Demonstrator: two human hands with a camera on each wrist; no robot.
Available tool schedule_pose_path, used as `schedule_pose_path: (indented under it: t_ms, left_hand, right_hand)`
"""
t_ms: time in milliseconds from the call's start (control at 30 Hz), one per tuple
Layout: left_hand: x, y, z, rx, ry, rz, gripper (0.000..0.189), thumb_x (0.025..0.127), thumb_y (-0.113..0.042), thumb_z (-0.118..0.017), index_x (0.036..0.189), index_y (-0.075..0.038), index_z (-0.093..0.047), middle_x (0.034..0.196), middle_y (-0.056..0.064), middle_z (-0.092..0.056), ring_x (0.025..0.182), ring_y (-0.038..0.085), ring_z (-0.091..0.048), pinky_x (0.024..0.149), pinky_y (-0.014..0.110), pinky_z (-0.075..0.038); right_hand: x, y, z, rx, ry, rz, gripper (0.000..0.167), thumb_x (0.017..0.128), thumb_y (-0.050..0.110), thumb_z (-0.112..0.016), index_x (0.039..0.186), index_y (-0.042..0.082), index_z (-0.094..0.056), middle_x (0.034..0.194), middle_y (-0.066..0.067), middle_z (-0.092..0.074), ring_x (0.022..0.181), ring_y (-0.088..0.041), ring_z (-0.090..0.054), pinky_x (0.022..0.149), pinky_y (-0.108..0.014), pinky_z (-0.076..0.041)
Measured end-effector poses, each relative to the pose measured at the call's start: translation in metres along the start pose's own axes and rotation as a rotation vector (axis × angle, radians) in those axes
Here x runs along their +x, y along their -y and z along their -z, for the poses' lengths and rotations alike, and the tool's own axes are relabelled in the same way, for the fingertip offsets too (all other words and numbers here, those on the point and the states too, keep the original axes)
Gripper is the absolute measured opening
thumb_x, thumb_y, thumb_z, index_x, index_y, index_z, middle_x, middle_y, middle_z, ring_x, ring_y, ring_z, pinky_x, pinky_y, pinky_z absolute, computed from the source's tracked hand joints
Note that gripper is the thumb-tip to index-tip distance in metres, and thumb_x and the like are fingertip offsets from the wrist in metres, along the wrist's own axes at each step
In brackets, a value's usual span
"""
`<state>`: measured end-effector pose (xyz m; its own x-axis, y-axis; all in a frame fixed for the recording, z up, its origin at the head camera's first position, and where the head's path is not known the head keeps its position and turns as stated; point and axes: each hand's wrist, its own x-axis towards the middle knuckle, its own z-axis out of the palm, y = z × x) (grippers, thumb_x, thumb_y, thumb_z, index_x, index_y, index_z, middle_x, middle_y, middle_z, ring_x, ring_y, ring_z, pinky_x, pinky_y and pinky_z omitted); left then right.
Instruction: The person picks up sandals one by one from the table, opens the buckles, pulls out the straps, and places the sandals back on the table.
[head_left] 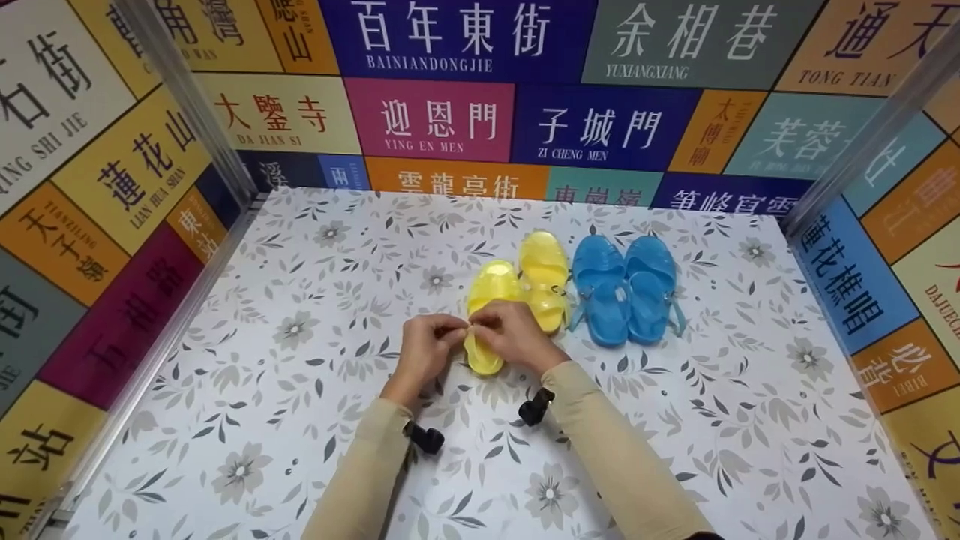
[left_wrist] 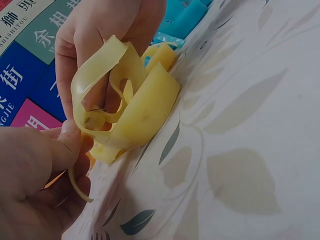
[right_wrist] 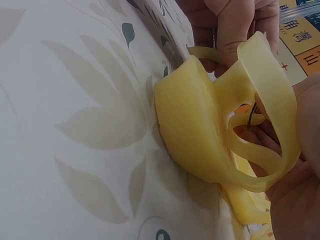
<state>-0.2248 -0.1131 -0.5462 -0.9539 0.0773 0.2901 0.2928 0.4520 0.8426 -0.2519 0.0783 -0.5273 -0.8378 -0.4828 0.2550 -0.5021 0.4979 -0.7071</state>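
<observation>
A yellow jelly sandal [head_left: 493, 279] lies on the patterned surface, its toe pointing away from me. At its left side my left hand [head_left: 429, 343] pinches the ankle strap [left_wrist: 97, 67], and the strap's thin tail [left_wrist: 77, 186] sticks out past the fingers. My right hand [head_left: 516, 328] comes from the other side and holds the strap near its small metal buckle pin [right_wrist: 252, 115]. The strap stands up in a loop above the heel [right_wrist: 185, 120]. Fingers partly hide the buckle. The other yellow sandal [head_left: 544, 259] lies just to the right.
To the right of the yellow pair, two blue sandals [head_left: 600, 259] lie side by side with their straps loose. A white cloth [head_left: 300, 420] with grey flowers and leaves covers the table. Panels with colourful street-name signs [head_left: 450, 120] close off the back and both sides.
</observation>
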Motion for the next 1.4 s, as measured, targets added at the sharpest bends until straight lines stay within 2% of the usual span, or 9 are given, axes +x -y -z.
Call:
schedule_pose_path:
  t_ms: [233,633,933,1100,1400]
  left_hand:
    - [0.0,0.003,0.008,-0.04,0.049,0.01,0.007,0.088,-0.001,-0.081,0.095,-0.005,-0.082,0.089,0.006,-0.079,0.08,0.017,-0.071,0.074,0.027,-0.057]
    - [0.003,0.001,0.005,0.025,0.006,-0.032,0.002,0.088,-0.004,-0.083,0.09,-0.005,-0.083,0.087,0.006,-0.08,0.081,0.02,-0.075,0.077,0.035,-0.062]
    - [0.009,-0.005,-0.005,0.024,0.013,-0.01,0.005,0.088,-0.001,-0.082,0.092,-0.005,-0.084,0.089,0.007,-0.08,0.083,0.019,-0.075,0.078,0.033,-0.061]
    - [0.009,-0.005,-0.003,0.028,0.021,-0.017,0.005,0.089,-0.001,-0.081,0.093,-0.003,-0.083,0.09,0.008,-0.08,0.084,0.021,-0.076,0.079,0.035,-0.062]
    - [0.004,-0.001,0.002,0.011,0.053,0.03,0.007,0.093,-0.005,-0.079,0.098,-0.007,-0.083,0.094,0.004,-0.079,0.086,0.017,-0.073,0.08,0.033,-0.061]
  right_hand:
    - [0.001,0.0,-0.002,0.022,-0.011,-0.009,0.018,0.095,0.007,-0.075,0.11,-0.003,-0.078,0.105,-0.014,-0.077,0.097,-0.028,-0.073,0.09,-0.041,-0.06]
    - [0.001,0.0,0.0,0.054,-0.031,0.018,0.016,0.095,0.004,-0.073,0.108,-0.005,-0.078,0.103,-0.016,-0.077,0.095,-0.03,-0.073,0.087,-0.044,-0.061]
    - [-0.003,-0.002,0.005,0.045,-0.034,0.014,0.016,0.094,0.003,-0.073,0.108,-0.002,-0.079,0.103,-0.014,-0.077,0.095,-0.028,-0.073,0.088,-0.041,-0.061]
    - [-0.002,-0.001,0.001,0.042,-0.042,0.004,0.014,0.094,0.003,-0.074,0.106,0.001,-0.079,0.101,-0.012,-0.078,0.093,-0.026,-0.073,0.086,-0.038,-0.061]
    - [-0.002,0.0,-0.002,0.043,-0.029,-0.034,0.014,0.095,0.006,-0.075,0.107,0.002,-0.079,0.104,-0.011,-0.077,0.096,-0.024,-0.072,0.089,-0.036,-0.06]
